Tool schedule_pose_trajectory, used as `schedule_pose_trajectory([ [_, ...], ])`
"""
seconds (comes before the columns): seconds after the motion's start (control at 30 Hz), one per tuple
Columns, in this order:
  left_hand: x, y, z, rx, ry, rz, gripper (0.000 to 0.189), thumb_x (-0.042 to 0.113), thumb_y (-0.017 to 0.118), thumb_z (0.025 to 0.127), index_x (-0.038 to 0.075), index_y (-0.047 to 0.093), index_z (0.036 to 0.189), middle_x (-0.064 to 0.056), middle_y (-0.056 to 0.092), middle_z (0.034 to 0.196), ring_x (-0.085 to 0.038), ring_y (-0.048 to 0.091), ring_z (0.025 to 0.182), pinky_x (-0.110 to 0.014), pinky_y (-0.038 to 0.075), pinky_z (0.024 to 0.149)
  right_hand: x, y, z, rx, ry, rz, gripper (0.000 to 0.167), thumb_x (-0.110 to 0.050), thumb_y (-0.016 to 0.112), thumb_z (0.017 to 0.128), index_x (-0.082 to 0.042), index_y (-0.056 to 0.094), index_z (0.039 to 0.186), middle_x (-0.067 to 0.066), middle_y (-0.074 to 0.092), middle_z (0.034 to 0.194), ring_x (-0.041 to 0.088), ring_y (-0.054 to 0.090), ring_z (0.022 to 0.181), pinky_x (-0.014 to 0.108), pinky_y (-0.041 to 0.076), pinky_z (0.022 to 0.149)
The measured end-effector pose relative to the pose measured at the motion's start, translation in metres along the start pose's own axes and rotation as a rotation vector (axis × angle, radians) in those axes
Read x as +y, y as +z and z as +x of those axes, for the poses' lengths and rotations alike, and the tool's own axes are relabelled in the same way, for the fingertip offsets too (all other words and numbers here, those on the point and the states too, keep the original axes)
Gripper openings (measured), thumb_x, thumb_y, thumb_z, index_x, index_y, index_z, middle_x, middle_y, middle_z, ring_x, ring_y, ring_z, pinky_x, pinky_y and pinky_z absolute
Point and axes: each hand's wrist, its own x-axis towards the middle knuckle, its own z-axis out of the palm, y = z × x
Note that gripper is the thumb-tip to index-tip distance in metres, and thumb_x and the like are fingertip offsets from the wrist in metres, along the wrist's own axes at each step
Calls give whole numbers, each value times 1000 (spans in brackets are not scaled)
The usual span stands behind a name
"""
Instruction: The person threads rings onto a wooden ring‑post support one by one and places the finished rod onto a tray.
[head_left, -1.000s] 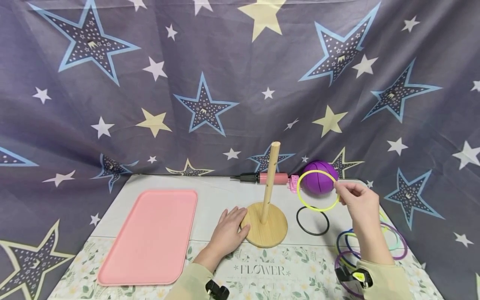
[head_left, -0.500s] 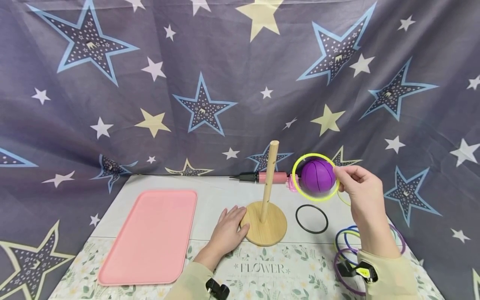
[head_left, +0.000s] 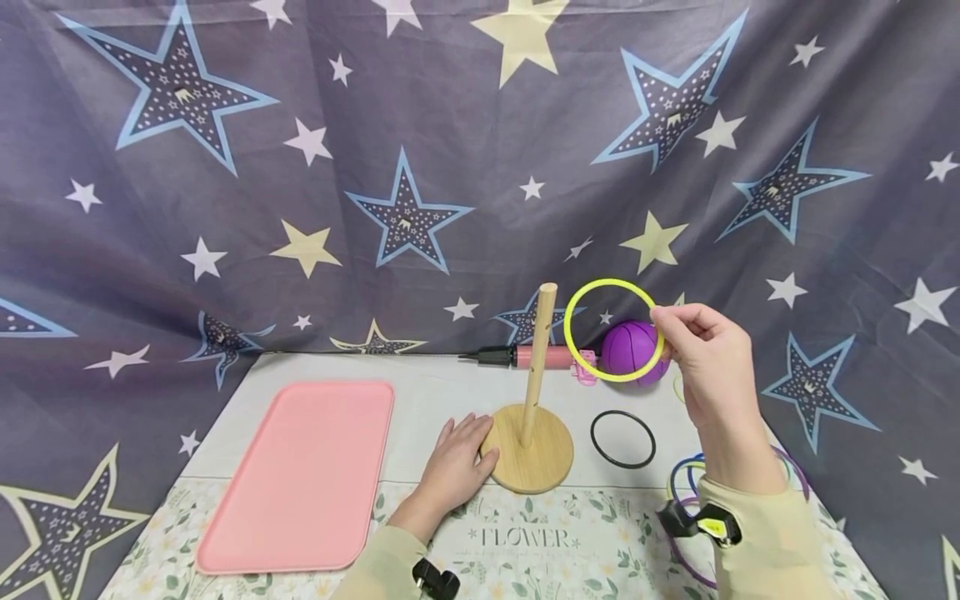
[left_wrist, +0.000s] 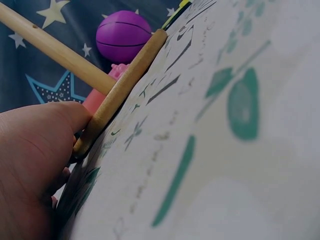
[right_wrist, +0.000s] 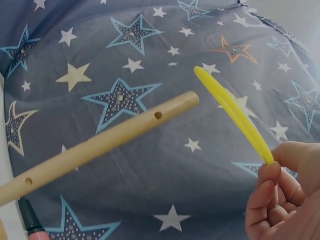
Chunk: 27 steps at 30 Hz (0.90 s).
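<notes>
My right hand pinches a thin yellow ring between thumb and fingertips at the ring's right side. The ring is raised off the table, to the right of the post's top. An upright wooden post stands on a round wooden base. Edge-on in the right wrist view, the yellow ring is apart from the tip of the post. My left hand rests against the base's left edge, its thumb and index finger touching the wood. Its lower fingers are partly hidden in the left wrist view.
A black ring lies right of the base. Several coloured rings overlap under my right forearm. Behind are a purple ball, a pink-and-black hand pump and a pink piece. A pink tray lies at left.
My right hand has lifted the yellow ring and carried it left, towards the post's top. The left hand and the stand have stayed in place.
</notes>
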Motion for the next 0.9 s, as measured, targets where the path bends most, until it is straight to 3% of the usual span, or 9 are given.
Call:
schedule_pose_trajectory([
  [0.57,0,2,-3,7,-7,-13,58,29,65,111,0,55,160,-17,55,164,-39,42,158,-63,19,134,10,38,4,-19,-38,24,11,-3,82,99,-3,81,88,3,66,69,12,55,56,19,50,52],
  [0.9,-3,4,-2,7,-7,-3,58,30,64,111,1,55,160,-16,55,164,-37,42,159,-62,19,135,25,51,5,-4,9,-25,10,-5,81,100,-5,81,89,2,69,72,10,57,56,19,52,53],
])
